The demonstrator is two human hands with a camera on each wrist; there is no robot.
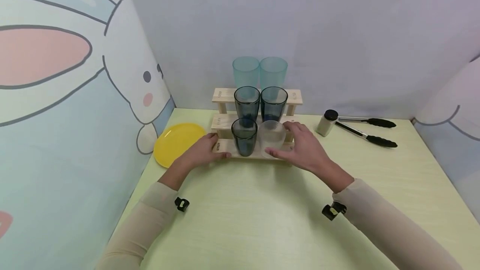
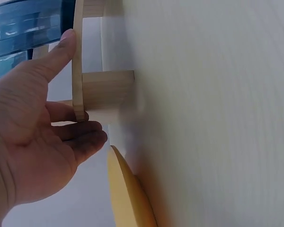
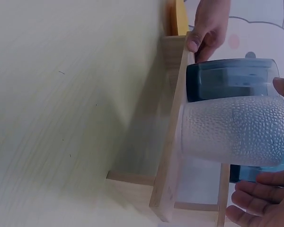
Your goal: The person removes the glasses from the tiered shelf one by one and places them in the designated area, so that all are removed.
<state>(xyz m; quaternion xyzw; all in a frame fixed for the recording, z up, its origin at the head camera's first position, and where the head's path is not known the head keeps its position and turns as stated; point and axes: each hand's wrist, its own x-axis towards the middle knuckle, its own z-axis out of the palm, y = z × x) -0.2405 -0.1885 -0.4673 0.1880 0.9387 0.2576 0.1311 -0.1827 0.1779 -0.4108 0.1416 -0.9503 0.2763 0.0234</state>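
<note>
A three-step wooden rack [image 1: 225, 95] holds tumblers in pairs. My left hand [image 1: 202, 151] grips the left end of its lowest board [image 2: 77, 71], thumb on the front edge and fingers curled about the end. My right hand [image 1: 305, 149] spreads around a clear textured tumbler [image 3: 234, 130] on the right of the lowest step. Its thumb [image 3: 283, 86] is close to the rim, while the fingers [image 3: 265, 194] stand apart from the side. Beside that tumbler stands a dark grey-blue tumbler [image 1: 245, 138], upright like the others.
Two dark tumblers [image 1: 247, 100] occupy the middle step, and two pale teal tumblers [image 1: 245, 70] the top. A yellow plate [image 1: 174, 141] lies left of the rack. On the right are a black-capped shaker [image 1: 325, 124] and black-handled tongs [image 1: 380, 141]. A wall stands behind.
</note>
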